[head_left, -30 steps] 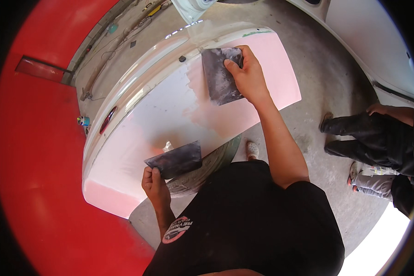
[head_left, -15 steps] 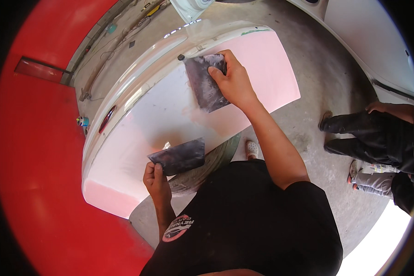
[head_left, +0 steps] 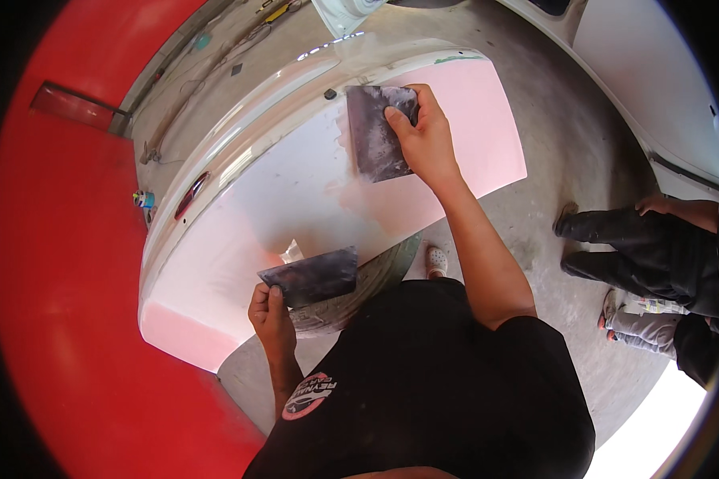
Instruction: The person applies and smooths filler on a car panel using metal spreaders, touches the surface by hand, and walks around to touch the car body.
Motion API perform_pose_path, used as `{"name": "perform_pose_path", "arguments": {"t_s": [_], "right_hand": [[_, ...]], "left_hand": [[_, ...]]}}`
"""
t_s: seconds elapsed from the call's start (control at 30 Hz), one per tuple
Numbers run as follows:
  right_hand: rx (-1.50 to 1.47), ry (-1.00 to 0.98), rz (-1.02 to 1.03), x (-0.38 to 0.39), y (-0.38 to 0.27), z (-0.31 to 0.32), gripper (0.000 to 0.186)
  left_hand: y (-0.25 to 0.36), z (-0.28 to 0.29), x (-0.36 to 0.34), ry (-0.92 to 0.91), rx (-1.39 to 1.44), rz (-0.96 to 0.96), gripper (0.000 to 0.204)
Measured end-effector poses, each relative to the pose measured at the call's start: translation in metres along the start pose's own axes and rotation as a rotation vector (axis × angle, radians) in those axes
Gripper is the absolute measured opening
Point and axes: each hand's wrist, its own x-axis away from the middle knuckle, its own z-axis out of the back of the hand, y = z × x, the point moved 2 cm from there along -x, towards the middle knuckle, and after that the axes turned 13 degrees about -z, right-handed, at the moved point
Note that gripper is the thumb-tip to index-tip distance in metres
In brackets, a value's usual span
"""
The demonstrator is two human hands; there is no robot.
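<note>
Reaching over a curved pink-and-white car panel point(head_left: 280, 188)

Right hand point(head_left: 430, 136) clamps a squarish black sheet point(head_left: 369, 148) over its right half; left hand point(head_left: 272, 314), apart, pinches a flat dark-grey sheet point(head_left: 315, 276) over its near edge.

Floor point(head_left: 527, 239): grey concrete, stained. A red painted surface point(head_left: 64, 319) borders its left edge and bears a dark-framed rectangular fitting point(head_left: 72, 108). Toward the floor's far left corner lie a yellow item point(head_left: 277, 14), a rounded teal item point(head_left: 203, 40) and a small dark flat square point(head_left: 236, 69); kinds undetermined. A small blue container point(head_left: 142, 199) sits near the left edge. A white vehicle panel point(head_left: 647, 72) borders the far right. At the right edge, one person in dark trousers point(head_left: 623, 227) stands beside another in grey trousers point(head_left: 645, 327).
</note>
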Motion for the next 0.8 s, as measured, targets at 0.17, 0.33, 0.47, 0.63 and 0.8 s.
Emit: {"name": "perform_pose_path", "arguments": {"t_s": [0.17,0.33,0.47,0.63,0.8], "right_hand": [[0.084,-0.098,0.047,0.02,0.003,-0.015,0.026],[0.038,-0.048,0.085,0.027,0.009,-0.022,0.024],[0.038,-0.031,0.042,0.027,0.006,-0.018,0.025],[0.05,-0.09,0.085,0.029,0.009,-0.029,0.025],[-0.018,-0.048,-0.007,0.041,0.02,-0.016,0.023]], "left_hand": [[0.002,-0.005,-0.003,0.001,0.015,-0.014,0.016],[0.003,-0.007,-0.003,0.012,0.001,-0.002,0.015],[0.0,-0.001,-0.003,-0.014,-0.022,0.001,0.017],[0.003,-0.007,-0.006,0.003,-0.031,0.014,0.015],[0.008,0.001,-0.002,0.044,-0.042,-0.014,0.014]]}}
